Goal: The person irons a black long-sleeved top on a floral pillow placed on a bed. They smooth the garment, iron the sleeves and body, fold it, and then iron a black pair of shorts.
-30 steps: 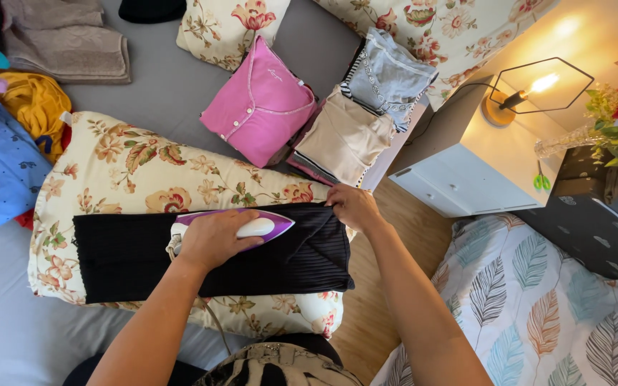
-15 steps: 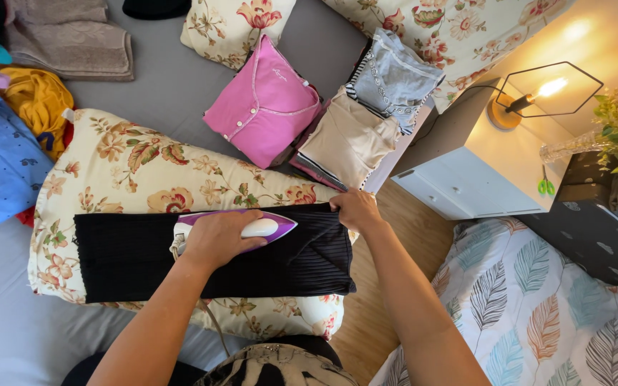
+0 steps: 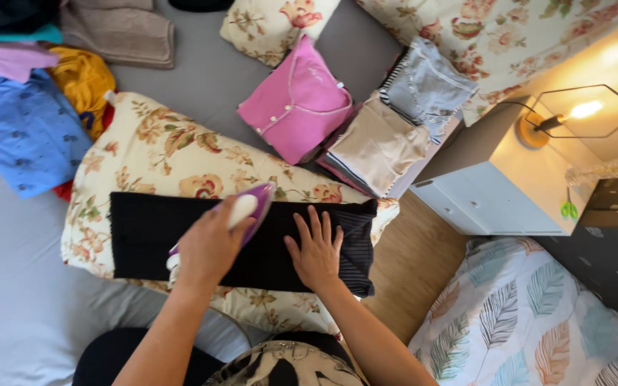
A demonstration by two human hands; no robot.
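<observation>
at centre frame, the left hand (image 3: 209, 250) gripped a purple iron (image 3: 241, 214), fingers closed round it; the right hand (image 3: 316, 250), fingers spread flat, pinned the black garment (image 3: 144, 232) smooth on a floral pillow (image 3: 159, 154).

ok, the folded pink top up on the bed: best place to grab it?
Judging by its pose, take the pink top by its free left edge, coming from the bare grey sheet. It lies flat, and its right edge sits against the beige folded garment, so that side looks crowded.
</observation>
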